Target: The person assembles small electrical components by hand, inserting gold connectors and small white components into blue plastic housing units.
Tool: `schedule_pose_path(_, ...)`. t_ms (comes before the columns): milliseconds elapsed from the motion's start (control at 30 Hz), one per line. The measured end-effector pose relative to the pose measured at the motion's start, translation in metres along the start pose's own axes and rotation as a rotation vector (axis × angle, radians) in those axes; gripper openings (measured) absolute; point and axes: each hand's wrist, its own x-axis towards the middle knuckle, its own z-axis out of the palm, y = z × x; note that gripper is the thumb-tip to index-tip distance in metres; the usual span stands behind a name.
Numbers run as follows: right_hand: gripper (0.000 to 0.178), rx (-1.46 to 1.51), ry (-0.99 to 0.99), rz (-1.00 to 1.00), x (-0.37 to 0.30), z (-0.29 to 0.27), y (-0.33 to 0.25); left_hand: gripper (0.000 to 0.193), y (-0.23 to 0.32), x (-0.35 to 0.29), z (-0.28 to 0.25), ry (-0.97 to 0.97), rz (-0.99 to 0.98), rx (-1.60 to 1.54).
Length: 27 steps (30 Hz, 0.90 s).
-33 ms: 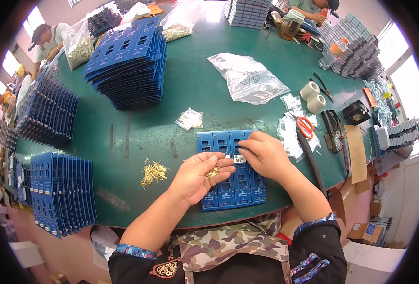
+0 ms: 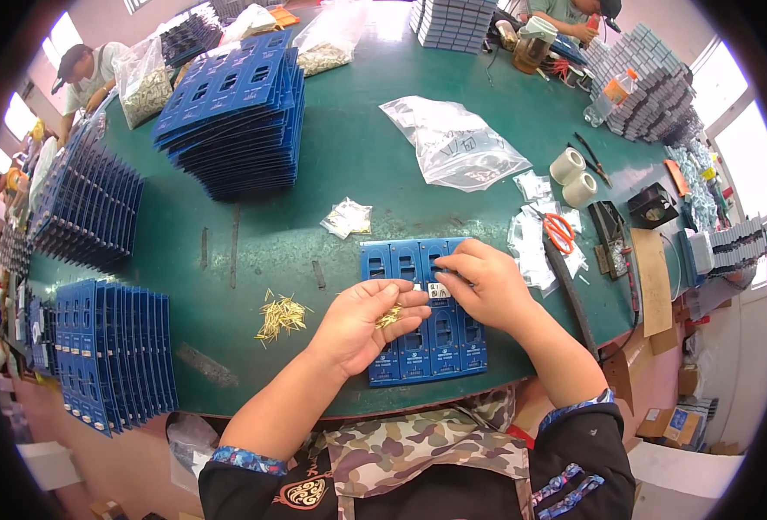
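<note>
Under the left hand [image 2: 357,322], loosely curled and holding gold pins [image 2: 389,317], and the right hand [image 2: 490,284], fingertips close together, maybe on something I cannot see, lies the blue board [image 2: 414,362], where pins seem to be going in, so next likely needs steady fingers.

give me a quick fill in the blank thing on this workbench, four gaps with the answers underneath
1. The left hand holds gold-coloured pins above a panel of circuit boards that is ____ in colour.
2. A loose pile of pins lies to the ____ of that panel.
3. The table has a ____ top.
4. Near the pliers are ____ pale rolls.

Missing words: blue; left; green; two.
</note>
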Motion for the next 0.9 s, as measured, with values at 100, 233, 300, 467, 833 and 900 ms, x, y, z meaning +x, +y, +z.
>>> schedule_pose_path(100,0.011,0.217,-0.005,0.024,0.006,-0.007,-0.012,0.029,0.0,0.0,-0.005,-0.035,-0.031,0.024)
schedule_pose_path(233,0.013,0.419,-0.091,-0.004,0.014,-0.001,-0.015,0.035,0.0,0.001,-0.005,-0.068,-0.07,0.039)
schedule_pose_path(300,0.013,0.457,-0.13,0.02,0.016,0.0,-0.019,0.036,0.0,0.0,-0.002,-0.06,-0.069,0.047)
schedule_pose_path(467,0.012,0.478,-0.212,0.033,0.023,0.004,-0.025,0.037,-0.001,-0.001,0.0,-0.056,-0.055,0.058)
schedule_pose_path(833,0.014,0.615,-0.173,0.211,0.017,0.008,-0.017,0.034,-0.002,-0.001,-0.001,-0.024,-0.035,0.045)
schedule_pose_path(900,0.015,0.631,-0.183,0.241,0.015,0.008,-0.015,0.032,-0.002,-0.001,-0.002,-0.034,-0.034,0.03)
